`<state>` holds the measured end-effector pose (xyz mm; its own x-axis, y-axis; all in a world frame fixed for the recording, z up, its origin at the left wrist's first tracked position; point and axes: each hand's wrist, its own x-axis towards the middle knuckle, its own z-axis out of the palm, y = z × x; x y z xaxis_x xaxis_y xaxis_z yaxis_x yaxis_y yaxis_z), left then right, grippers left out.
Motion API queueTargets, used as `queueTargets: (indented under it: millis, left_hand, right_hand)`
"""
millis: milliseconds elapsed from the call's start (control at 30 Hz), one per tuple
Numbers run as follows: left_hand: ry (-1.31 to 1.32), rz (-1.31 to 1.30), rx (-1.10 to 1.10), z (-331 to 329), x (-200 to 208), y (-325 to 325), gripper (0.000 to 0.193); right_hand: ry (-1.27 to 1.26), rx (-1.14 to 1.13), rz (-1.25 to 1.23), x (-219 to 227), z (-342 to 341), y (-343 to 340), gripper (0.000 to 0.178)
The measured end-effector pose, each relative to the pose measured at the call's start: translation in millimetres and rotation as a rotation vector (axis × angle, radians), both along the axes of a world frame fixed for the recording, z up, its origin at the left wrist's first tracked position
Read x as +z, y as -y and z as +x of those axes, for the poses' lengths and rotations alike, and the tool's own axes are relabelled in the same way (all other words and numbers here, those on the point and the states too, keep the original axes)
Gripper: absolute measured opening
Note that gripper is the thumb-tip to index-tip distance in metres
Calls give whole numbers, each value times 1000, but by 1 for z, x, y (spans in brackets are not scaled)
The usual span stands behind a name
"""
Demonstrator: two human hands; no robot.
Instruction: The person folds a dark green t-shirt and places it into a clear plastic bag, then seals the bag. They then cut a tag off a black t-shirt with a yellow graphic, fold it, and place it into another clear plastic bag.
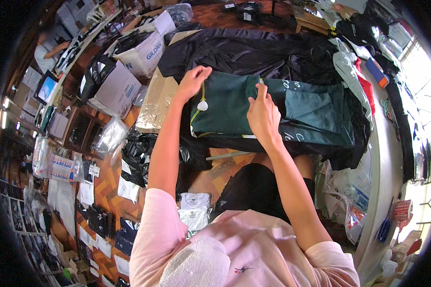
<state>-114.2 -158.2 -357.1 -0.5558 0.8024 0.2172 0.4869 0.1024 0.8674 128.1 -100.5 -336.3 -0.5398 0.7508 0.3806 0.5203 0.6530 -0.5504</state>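
Note:
A dark green folded garment [227, 103] with a yellow-green edge lies on black fabric [254, 52]. My left hand [192, 81] rests on its upper left corner, fingers bent over the edge. Above the garment's right side, my right hand [262, 112] pinches the top edge of its fold. A small white tag [202, 105] hangs from a cord near the left hand. Further dark green garments [316, 112] with pale print lie to the right, partly under the folded one.
Open cardboard boxes [129, 62] lined with black bags stand at the left. A flat brown cardboard sheet [155, 103] lies under my left arm. Bagged white shirts [194, 210] and packets lie on the floor. Another person [48, 50] sits far left. A pale counter [392, 158] runs along the right.

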Motion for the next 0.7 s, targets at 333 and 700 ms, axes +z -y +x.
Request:
queueTargets:
  millis: [333, 700]
  left_hand:
    - [-470, -149, 177, 13, 3, 14, 29]
    - [-835, -446, 65, 115, 7, 106, 76]
  right_hand:
    - [234, -55, -69, 12, 1, 13, 38]
    - [203, 147, 345, -30, -10, -10, 59]
